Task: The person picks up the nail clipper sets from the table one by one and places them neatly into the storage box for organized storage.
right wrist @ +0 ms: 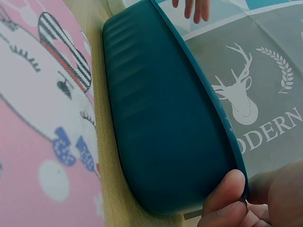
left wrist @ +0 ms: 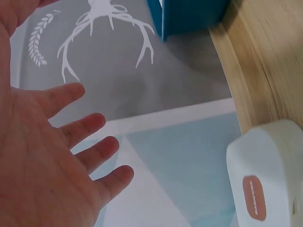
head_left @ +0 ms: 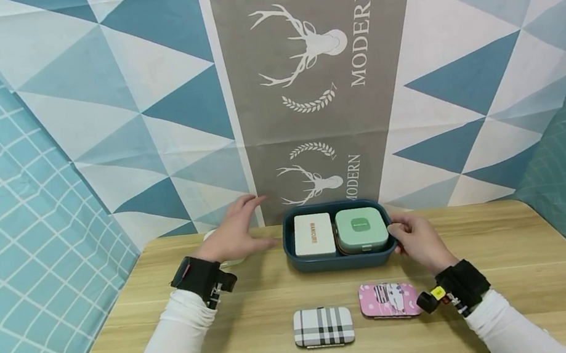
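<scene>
My right hand [head_left: 421, 239] pinches the right-end rim of a dark blue tray [head_left: 342, 263], thumb and fingers on either side of the edge in the right wrist view. In the tray lie a white box [head_left: 303, 237] marked MANICURE and a mint green case [head_left: 349, 233], side by side. My left hand [head_left: 231, 235] is held in the air left of the tray, fingers spread and palm bare. Behind and below it, mostly hidden in the head view, is a white case with a reddish label [left wrist: 284, 156].
In front of the tray, a plaid case [head_left: 313, 324] and a pink cartoon case [head_left: 384, 299] lie on the wooden table [head_left: 256, 349]. A patterned cloth backdrop [head_left: 329, 118] rises right behind the tray.
</scene>
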The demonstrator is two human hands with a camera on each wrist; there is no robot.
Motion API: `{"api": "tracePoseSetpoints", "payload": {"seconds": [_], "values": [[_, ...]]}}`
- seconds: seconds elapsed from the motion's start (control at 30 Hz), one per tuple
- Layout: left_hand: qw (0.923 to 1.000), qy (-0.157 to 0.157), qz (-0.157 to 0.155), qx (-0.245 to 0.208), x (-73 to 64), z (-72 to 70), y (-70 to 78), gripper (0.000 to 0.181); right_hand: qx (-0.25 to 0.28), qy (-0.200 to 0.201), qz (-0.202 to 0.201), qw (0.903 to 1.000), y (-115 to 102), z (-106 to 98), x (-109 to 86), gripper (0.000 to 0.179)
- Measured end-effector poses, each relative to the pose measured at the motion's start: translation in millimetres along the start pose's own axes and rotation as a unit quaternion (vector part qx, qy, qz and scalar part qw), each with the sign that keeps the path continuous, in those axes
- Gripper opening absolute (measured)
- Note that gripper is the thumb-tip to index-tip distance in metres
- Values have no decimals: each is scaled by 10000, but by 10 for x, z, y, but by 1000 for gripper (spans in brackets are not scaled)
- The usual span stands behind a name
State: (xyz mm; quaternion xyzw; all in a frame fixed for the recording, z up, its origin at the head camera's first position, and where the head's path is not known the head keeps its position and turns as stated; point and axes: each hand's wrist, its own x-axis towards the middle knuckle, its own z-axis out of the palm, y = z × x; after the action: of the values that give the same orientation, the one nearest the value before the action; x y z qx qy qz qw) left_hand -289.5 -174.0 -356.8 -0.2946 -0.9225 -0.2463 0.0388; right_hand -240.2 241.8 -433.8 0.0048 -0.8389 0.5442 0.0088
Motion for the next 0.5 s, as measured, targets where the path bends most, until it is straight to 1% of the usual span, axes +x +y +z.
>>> {"api": "tracePoseSetpoints", "payload": {"seconds": [0.1, 0.27, 0.5], "values": [[10000, 4, -64, -46, -41, -12, -63, 98, 25, 4, -16, 10000, 2, 1, -4, 43], [9999, 90, -54, -48, -93, -56, -173, 98, 38, 14, -9, 10000, 6, 2, -1, 43], [9995, 44, -311, 52, -164, -95, -298, 101, 55, 25, 26, 10000, 7, 7, 4, 44]]}}
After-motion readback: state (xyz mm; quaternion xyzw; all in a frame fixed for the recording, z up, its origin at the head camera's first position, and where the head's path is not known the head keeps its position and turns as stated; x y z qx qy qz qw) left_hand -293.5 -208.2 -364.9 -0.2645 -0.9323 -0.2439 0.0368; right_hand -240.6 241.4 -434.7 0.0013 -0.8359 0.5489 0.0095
